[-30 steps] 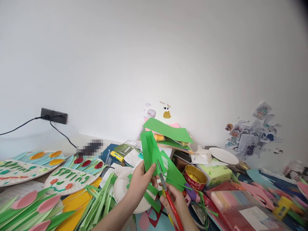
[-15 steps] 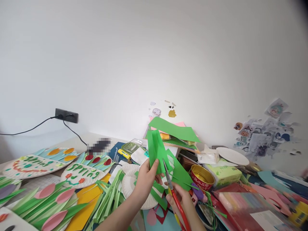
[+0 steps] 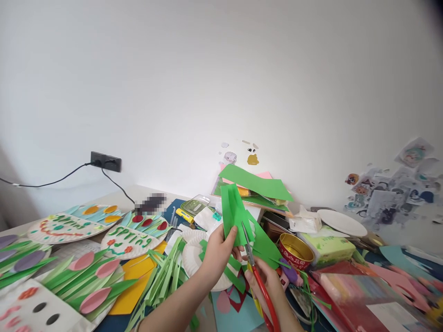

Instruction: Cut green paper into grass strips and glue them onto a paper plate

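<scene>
My left hand [image 3: 218, 252] pinches the lower edge of a folded sheet of green paper [image 3: 234, 213] and holds it upright above the table. My right hand [image 3: 268, 285] grips red-handled scissors [image 3: 258, 276], and their blades reach up into the green paper's right side. A cut part of the same green paper [image 3: 266, 245] hangs off to the right of the blades. Under my hands lies a white paper plate [image 3: 192, 256] with green strips on it.
Loose green paper strips [image 3: 162, 281] lie left of my arm. Decorated paper plates [image 3: 133, 239] with tulips and "Spring" lettering fill the left side. A gold tin [image 3: 294, 251], a tissue pack [image 3: 327, 246], a stack of coloured paper [image 3: 256, 186] and pink sheets crowd the right.
The view has shifted left, so everything sits further right in frame. The scissors have worked a little higher into the green paper; both hands keep their grips.
</scene>
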`<state>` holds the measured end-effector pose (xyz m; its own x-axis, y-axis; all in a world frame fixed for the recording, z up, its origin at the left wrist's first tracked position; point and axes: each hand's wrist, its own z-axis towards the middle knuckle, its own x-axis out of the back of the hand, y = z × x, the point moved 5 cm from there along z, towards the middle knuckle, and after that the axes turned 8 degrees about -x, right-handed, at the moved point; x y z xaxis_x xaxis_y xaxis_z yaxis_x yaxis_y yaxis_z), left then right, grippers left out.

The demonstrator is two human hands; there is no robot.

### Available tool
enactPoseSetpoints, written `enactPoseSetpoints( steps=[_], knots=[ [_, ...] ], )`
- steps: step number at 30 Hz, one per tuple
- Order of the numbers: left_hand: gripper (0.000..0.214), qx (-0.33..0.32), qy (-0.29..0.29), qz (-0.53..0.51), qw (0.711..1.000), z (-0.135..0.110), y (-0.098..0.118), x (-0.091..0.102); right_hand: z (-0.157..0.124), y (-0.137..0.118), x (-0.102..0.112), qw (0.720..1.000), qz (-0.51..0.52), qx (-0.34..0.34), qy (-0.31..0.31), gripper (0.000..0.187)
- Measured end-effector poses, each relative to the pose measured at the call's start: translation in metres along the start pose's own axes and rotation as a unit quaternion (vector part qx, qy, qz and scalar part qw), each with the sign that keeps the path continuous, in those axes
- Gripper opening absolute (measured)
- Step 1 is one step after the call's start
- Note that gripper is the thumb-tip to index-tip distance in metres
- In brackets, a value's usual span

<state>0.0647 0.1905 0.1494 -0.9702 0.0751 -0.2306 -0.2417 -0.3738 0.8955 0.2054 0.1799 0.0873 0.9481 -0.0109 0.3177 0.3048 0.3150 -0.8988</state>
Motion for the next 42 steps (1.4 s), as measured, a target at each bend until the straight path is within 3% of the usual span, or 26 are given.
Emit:
enactPoseSetpoints(
  steps=[3,13,28,35,42],
  knots=[
    [0.031,-0.002,-0.006,-0.015,1.000,-0.001,0.000,-0.001,0.000,0.005,-0.003,0.999,-0.006,-0.027,-0.035,0.049],
    [0.028,-0.016,-0.014,-0.026,0.999,-0.001,-0.005,-0.001,-0.004,-0.003,-0.003,0.996,0.010,-0.081,-0.024,0.056],
    [0.025,0.004,-0.013,0.015,1.000,-0.001,0.001,0.000,0.000,0.004,-0.004,0.997,-0.026,-0.051,-0.049,0.050],
    [0.027,-0.007,-0.022,0.017,1.000,-0.001,0.004,-0.002,0.002,0.006,0.000,0.999,-0.031,-0.017,-0.019,0.046],
    [0.029,-0.001,-0.028,0.009,1.000,-0.001,-0.001,-0.003,-0.002,-0.003,-0.001,0.999,0.008,-0.024,-0.020,0.045]
  ],
)
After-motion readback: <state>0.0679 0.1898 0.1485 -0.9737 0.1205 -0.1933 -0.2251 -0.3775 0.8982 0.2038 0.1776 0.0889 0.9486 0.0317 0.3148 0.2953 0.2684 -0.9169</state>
